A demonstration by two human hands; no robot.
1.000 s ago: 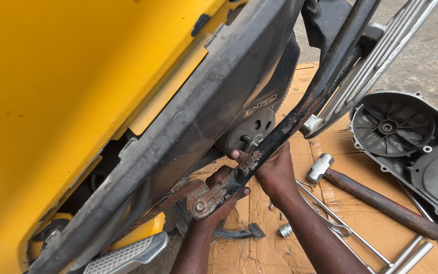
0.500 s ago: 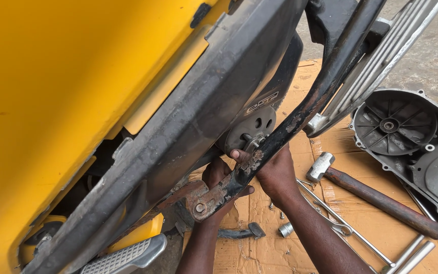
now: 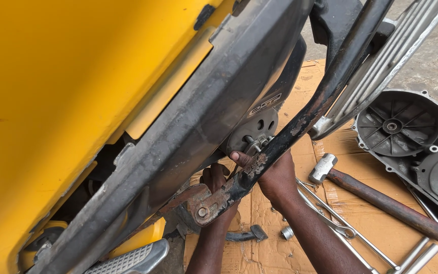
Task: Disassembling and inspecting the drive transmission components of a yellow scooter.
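A yellow scooter [image 3: 67,76] lies tilted, its grey underside panel [image 3: 193,132] facing me. A rusty black stand bar [image 3: 300,122] crosses in front of a round metal hub [image 3: 254,133] with a bolt. My right hand [image 3: 275,177] reaches behind the bar, its fingertips on the bolt at the hub. Lower and to the left, my left hand [image 3: 215,178] is largely hidden behind the bar's rusty pivot bracket [image 3: 204,205]. Whether either hand grips a tool or part cannot be made out.
Flattened cardboard [image 3: 376,223] covers the ground. On it lie a hammer [image 3: 376,195] with a rusty handle, long metal rods [image 3: 340,228], a small socket [image 3: 287,233] and a dark engine cover [image 3: 401,124] at right. A ribbed footrest [image 3: 128,259] sits at bottom left.
My left hand has slid up a little behind the stand bar toward the hub. My right hand stays at the bolt. The view has shifted slightly.
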